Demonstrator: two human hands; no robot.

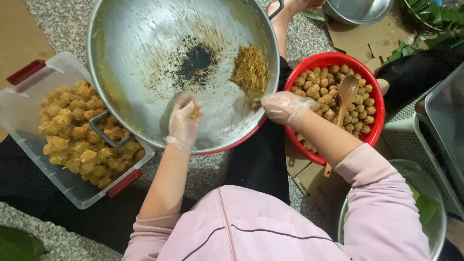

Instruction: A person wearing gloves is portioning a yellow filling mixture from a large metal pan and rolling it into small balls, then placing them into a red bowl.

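A big metal wok with a dark burnt patch lies in front of me, holding a small heap of yellow shredded filling at its right side. My left hand, in a thin clear glove, is cupped over the wok's near side with a small lump of filling in its palm. My right hand, also gloved, is closed at the wok's right rim, pinching filling from the bottom of the heap. Both sleeves are pink.
A clear plastic box with red clips on the left holds several yellow coated lumps. A red bowl on the right holds several brown balls and a wooden spoon. Metal bowls stand at the far top right and near right; green leaves lie around.
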